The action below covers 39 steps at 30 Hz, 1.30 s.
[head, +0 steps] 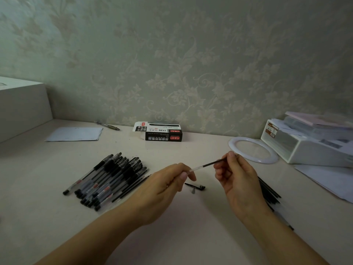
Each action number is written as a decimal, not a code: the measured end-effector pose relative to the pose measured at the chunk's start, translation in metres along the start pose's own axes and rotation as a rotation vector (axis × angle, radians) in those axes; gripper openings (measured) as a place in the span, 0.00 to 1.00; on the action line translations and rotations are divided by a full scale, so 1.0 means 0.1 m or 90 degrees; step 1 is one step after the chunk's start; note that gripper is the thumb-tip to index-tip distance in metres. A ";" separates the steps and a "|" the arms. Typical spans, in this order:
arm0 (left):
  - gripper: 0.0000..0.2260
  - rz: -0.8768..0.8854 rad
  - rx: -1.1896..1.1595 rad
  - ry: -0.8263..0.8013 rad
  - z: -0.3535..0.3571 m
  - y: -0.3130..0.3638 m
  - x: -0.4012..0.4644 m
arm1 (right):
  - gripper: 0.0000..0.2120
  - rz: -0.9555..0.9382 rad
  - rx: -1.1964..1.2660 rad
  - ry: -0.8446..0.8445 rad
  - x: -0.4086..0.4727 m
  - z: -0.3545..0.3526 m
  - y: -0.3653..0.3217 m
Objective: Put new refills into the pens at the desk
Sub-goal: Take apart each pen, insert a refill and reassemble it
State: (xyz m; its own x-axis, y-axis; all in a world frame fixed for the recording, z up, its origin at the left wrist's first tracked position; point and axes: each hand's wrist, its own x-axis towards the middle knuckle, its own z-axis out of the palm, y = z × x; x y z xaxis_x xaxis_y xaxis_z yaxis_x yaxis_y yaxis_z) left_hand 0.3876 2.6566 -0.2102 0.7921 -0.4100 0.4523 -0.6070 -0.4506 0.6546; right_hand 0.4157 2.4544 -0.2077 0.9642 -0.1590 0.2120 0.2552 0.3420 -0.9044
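Observation:
Both hands hold one thin refill (205, 165) above the desk; part of it is clear, part black. My left hand (168, 186) pinches its near clear end, and my right hand (235, 175) pinches the black far end. On the left of the desk lies a pile of several black-capped clear pens (107, 180). A heap of thin black refills (269, 190) shows behind my right wrist, partly hidden. A black pen cap (196, 186) and a small grey tip piece (193, 191) lie on the desk between my hands.
A black-and-white refill box (162, 131) lies by the wall. Sheets of paper (74, 133) and two pens (108, 125) are at the back left. On the right are a white ring (253, 150), a white plastic organiser (307, 144) and loose papers (328, 180).

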 end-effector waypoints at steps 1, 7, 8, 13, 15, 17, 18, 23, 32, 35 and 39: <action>0.13 0.000 0.001 0.002 0.00 0.00 0.00 | 0.13 -0.005 -0.004 0.000 0.00 0.00 0.00; 0.15 -0.012 0.008 0.011 0.01 -0.03 0.01 | 0.13 -0.087 -0.104 -0.021 -0.01 -0.02 -0.01; 0.15 -0.017 0.014 0.012 0.02 -0.04 0.01 | 0.13 -0.106 -0.123 -0.029 -0.01 -0.02 -0.01; 0.14 -0.042 0.033 0.014 0.02 -0.07 0.01 | 0.13 -0.151 -0.150 -0.058 -0.03 -0.01 -0.02; 0.13 -0.043 0.039 0.009 0.02 -0.07 0.01 | 0.13 -0.151 -0.148 -0.047 -0.02 -0.02 -0.02; 0.13 -0.042 0.043 0.010 0.02 -0.07 0.00 | 0.13 -0.144 -0.140 -0.045 -0.01 -0.02 -0.02; 0.13 -0.041 0.042 0.012 0.02 -0.07 0.01 | 0.13 -0.138 -0.136 -0.048 -0.01 -0.02 -0.03; 0.12 -0.032 0.036 0.017 0.01 -0.08 0.02 | 0.14 -0.124 -0.124 -0.050 -0.01 -0.02 -0.01; 0.11 -0.040 0.049 0.010 0.01 -0.07 0.01 | 0.12 -0.115 -0.130 -0.047 0.00 -0.03 0.00; 0.10 -0.041 0.066 0.006 0.02 -0.06 0.02 | 0.13 -0.136 -0.145 -0.052 -0.02 -0.03 -0.03; 0.09 -0.040 0.087 0.020 0.01 -0.06 0.02 | 0.10 -0.136 -0.146 -0.072 -0.04 -0.02 -0.06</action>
State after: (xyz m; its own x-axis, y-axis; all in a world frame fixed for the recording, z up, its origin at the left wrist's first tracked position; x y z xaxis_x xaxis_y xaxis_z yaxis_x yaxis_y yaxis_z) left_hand 0.3928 2.6574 -0.2138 0.8288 -0.3544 0.4330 -0.5581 -0.5786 0.5948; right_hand 0.4102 2.4515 -0.2039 0.8956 -0.0961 0.4344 0.4425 0.0918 -0.8920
